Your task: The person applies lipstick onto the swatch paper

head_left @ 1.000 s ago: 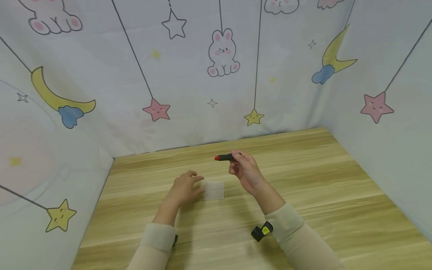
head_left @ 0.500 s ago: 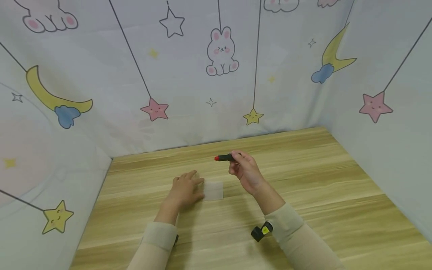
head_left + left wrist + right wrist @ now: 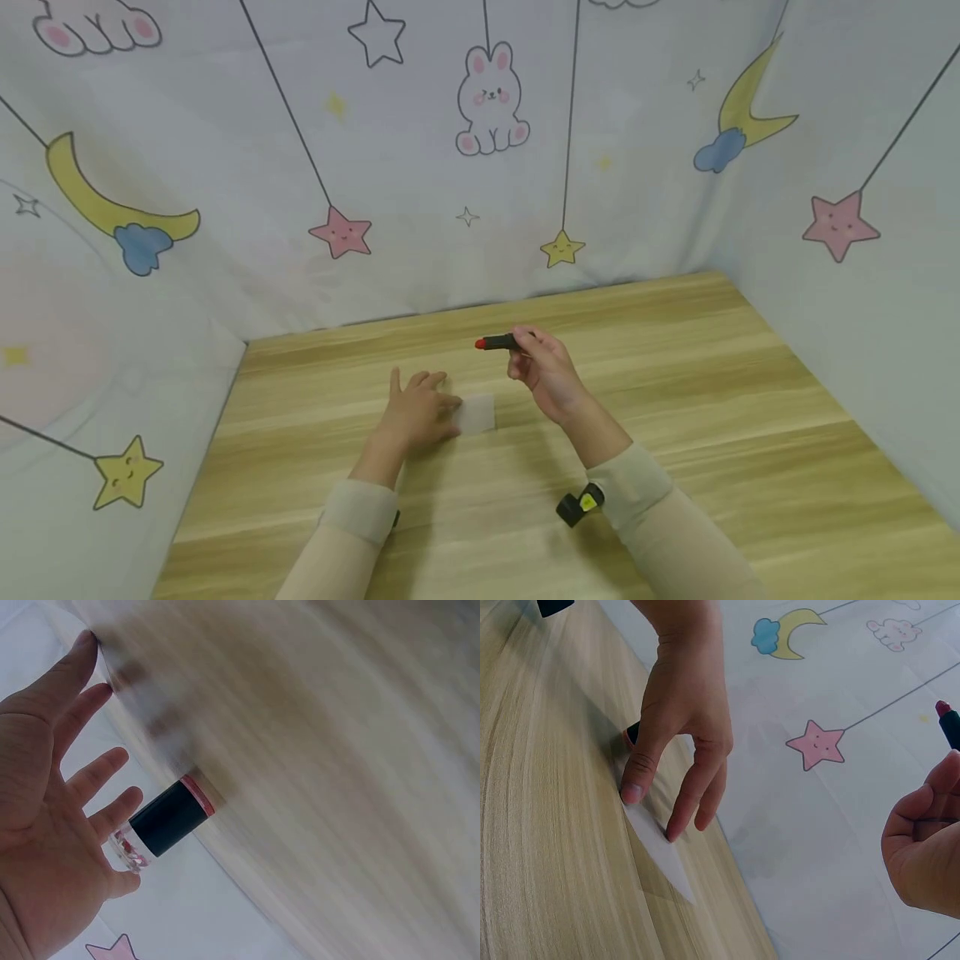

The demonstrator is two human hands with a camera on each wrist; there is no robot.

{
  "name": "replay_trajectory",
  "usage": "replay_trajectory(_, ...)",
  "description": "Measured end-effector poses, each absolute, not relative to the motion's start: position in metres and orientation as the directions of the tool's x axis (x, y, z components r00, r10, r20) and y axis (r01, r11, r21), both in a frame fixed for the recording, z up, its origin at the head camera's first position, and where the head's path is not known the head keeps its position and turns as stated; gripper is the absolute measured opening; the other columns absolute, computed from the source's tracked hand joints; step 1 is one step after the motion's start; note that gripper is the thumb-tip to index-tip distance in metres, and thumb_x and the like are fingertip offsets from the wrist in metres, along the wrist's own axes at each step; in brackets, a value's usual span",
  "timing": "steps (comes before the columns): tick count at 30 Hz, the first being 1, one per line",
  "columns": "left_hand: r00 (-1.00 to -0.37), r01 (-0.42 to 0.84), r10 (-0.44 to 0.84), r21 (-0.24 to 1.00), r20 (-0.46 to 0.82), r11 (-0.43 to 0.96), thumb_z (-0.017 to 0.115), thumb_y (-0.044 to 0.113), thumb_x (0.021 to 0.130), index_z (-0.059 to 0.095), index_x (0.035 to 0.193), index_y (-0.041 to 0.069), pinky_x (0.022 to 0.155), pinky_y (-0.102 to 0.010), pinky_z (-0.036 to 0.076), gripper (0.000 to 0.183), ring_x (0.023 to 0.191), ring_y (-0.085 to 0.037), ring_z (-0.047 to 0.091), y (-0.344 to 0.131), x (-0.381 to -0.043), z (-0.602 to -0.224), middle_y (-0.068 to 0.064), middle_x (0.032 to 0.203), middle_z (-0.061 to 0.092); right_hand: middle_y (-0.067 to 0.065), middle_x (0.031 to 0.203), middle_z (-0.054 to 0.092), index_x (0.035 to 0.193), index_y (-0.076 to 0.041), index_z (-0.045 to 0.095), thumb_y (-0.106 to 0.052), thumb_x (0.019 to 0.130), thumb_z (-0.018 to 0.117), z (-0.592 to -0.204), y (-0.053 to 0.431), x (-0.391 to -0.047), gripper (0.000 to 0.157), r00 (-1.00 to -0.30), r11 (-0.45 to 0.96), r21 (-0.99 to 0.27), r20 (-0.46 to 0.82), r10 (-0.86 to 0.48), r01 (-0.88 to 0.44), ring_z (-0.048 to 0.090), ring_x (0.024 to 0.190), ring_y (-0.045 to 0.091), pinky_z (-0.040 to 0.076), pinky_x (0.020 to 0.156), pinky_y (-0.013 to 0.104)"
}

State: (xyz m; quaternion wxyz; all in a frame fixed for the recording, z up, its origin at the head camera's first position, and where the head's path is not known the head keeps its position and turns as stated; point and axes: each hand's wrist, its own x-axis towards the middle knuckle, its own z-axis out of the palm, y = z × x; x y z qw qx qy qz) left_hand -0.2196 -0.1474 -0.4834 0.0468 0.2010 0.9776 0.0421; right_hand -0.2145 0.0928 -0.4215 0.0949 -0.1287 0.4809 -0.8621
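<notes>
My right hand (image 3: 551, 379) holds a lipstick (image 3: 495, 342) above the table, its red tip pointing left. In the right wrist view the lipstick (image 3: 950, 729) shows at the right edge, over the curled fingers. My left hand (image 3: 416, 415) has thumb and index fingertip set apart at the left side of a small white square sheet (image 3: 477, 414) on the table. Its other fingers are spread. Under that palm is a black lipstick cap (image 3: 171, 816) with a clear end and a red rim facing the table; I cannot tell whether the fingers hold it. The head view hides this cap.
The wood-grain table (image 3: 675, 400) meets white fabric walls (image 3: 420, 167) printed with rabbits, stars and moons at the back and sides. A black wrist camera (image 3: 576, 505) hangs under the right sleeve.
The left hand's fingers have spread, the little finger now standing out straight. The head view has tilted slightly. The right hand keeps the lipstick in much the same place.
</notes>
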Motion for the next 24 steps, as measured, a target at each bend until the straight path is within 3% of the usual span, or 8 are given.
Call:
replay_trajectory(7, -0.92, 0.383, 0.387, 0.068, -0.063, 0.921, 0.077, 0.055, 0.085, 0.073, 0.126, 0.031, 0.112, -0.075, 0.005, 0.048, 0.142, -0.037, 0.039, -0.146, -0.224, -0.481, -0.008, 0.153, 0.048, -0.005, 0.071, 0.059, 0.092, -0.015, 0.067, -0.016, 0.104, 0.054, -0.424, 0.089, -0.221, 0.017, -0.96, -0.484, -0.874, 0.095, -0.263, 0.046, 0.054, 0.058, 0.008, 0.048, 0.062, 0.021)
replay_trajectory(16, -0.921, 0.377, 0.384, 0.093, -0.067, 0.921, 0.077, 0.053, 0.085, 0.072, 0.127, 0.03, 0.112, -0.076, 0.003, 0.048, 0.141, -0.036, 0.04, -0.146, -0.221, -0.482, -0.009, 0.152, 0.049, -0.003, 0.07, 0.054, 0.096, -0.014, 0.067, -0.016, 0.102, 0.062, -0.451, 0.082, -0.229, 0.008, -0.968, -0.344, -0.936, 0.02, -0.252, 0.07, 0.051, 0.061, 0.008, 0.049, 0.062, 0.019)
replay_trajectory(24, -0.922, 0.366, 0.378, 0.125, -0.082, 0.922, 0.078, 0.051, 0.085, 0.073, 0.126, 0.029, 0.113, -0.075, 0.004, 0.047, 0.14, -0.036, 0.041, -0.146, -0.216, -0.48, -0.009, 0.151, 0.05, -0.003, 0.072, 0.054, 0.092, -0.013, 0.069, -0.019, 0.102, 0.064, -0.477, 0.073, -0.236, 0.013, -0.977, -0.267, -0.957, -0.059, -0.205, 0.114, 0.05, 0.063, 0.008, 0.049, 0.062, 0.02)
